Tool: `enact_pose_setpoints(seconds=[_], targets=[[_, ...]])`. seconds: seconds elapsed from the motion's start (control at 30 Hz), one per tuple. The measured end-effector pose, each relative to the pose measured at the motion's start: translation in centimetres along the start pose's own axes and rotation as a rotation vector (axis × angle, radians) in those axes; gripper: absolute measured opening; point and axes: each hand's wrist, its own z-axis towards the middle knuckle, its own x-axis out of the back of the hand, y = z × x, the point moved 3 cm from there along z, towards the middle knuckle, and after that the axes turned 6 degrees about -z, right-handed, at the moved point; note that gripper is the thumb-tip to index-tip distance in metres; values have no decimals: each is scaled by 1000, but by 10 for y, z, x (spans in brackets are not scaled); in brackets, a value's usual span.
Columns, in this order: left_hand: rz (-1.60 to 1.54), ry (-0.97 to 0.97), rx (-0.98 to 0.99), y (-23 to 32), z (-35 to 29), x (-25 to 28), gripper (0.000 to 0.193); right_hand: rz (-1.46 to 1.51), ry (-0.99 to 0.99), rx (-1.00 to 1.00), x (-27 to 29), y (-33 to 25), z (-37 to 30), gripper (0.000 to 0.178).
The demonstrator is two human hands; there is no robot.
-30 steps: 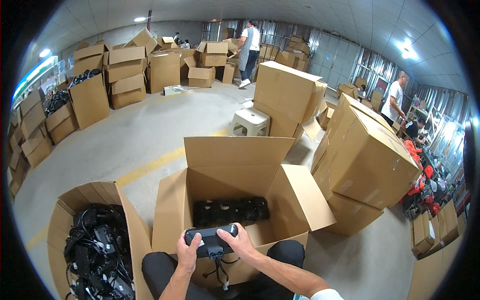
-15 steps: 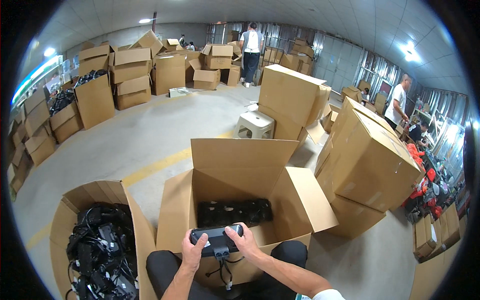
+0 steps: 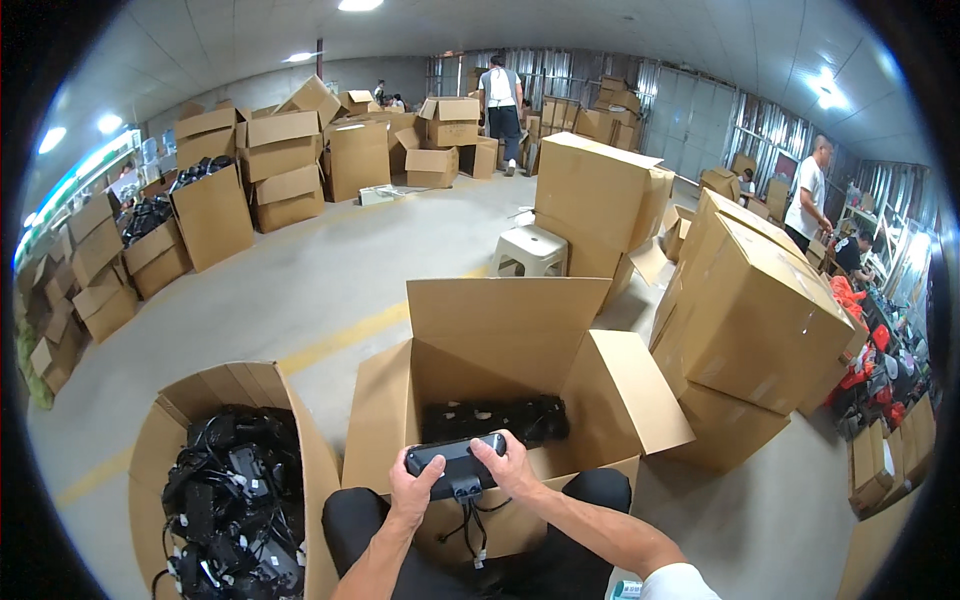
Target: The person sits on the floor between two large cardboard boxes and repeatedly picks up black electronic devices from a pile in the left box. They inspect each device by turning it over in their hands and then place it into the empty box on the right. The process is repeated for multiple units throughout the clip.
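Observation:
Both my hands grip a black oblong electronic unit [image 3: 456, 466] with a mounting block and short black cables hanging below it. My left hand [image 3: 414, 488] is wrapped round its left end, thumb on top. At the opposite end, my right hand [image 3: 506, 468] holds it with the thumb pressed on the upper face. The unit is above the near edge of an open cardboard box [image 3: 505, 310], between my knees and the box. Inside that box lies a row of black items [image 3: 497, 418], too dark to make out. To the left, another open box [image 3: 318, 480] is heaped with black cabled units [image 3: 235, 490].
Tall closed cartons [image 3: 770, 310] are stacked to the right, beside a box stack [image 3: 595, 200] and a pale plastic stool [image 3: 532, 250]. Many cartons [image 3: 285, 165] line the far left. One person [image 3: 500, 100] is at the back, another [image 3: 806, 195] at the right near cluttered shelving.
The whole view has swung slightly left, so the boxes appear further right. Both hands keep hold of the unit, which is tilted a little more. The person at the back has shifted stance.

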Motion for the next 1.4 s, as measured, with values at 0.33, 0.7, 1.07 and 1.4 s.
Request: enact_pose_setpoints(seconds=[0.33,0.7,1.07,1.4], targets=[[606,-553,-7,90,-9,-18,63,-318,-276,401,35,-98,-19,55],[217,-343,70,85,-13,-62,59,291,-492,233,62,-54,6,86],[184,-261,64,63,13,-55,62,66,-587,93,55,-32,-18,85],[-40,-91,47,63,39,-43,44,-303,-558,412,100,-43,11,44]])
